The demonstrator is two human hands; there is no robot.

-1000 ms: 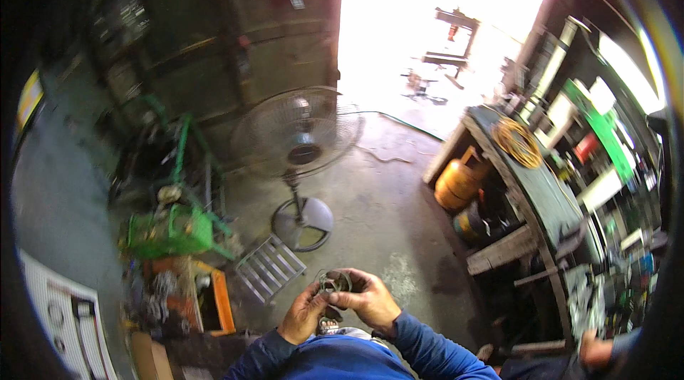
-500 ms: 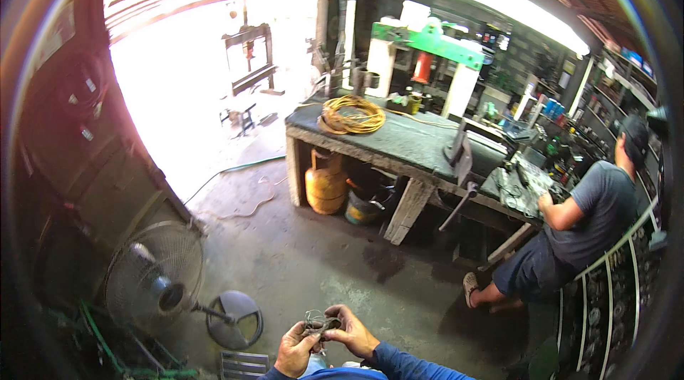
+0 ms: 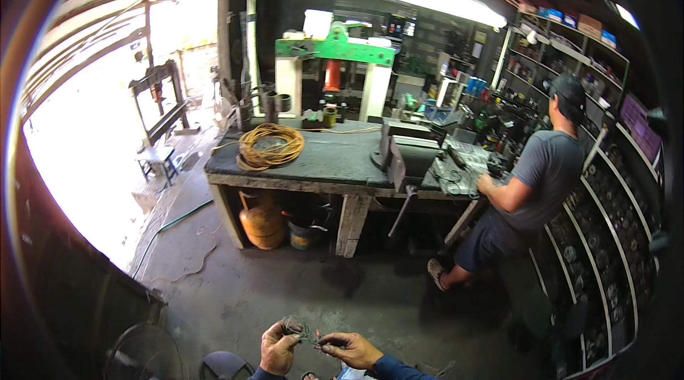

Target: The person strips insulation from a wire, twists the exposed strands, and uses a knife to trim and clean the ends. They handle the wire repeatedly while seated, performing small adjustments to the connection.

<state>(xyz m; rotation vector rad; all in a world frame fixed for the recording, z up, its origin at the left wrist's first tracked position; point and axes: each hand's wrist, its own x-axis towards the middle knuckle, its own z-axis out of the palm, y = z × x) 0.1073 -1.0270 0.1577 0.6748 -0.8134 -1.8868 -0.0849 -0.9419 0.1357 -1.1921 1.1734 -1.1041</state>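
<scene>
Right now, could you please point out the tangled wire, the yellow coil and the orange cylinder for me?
Tangled wire (image 3: 306,335), head view: on the middle of its strands.
Yellow coil (image 3: 252,155), head view: on the left side of its ring.
Orange cylinder (image 3: 262,227), head view: on the middle of its body.

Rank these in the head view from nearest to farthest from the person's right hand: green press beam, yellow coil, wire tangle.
1. Wire tangle: at the right hand's fingertips, on its left.
2. Yellow coil: ahead and left, on the bench.
3. Green press beam: ahead, beyond the coil.
</scene>
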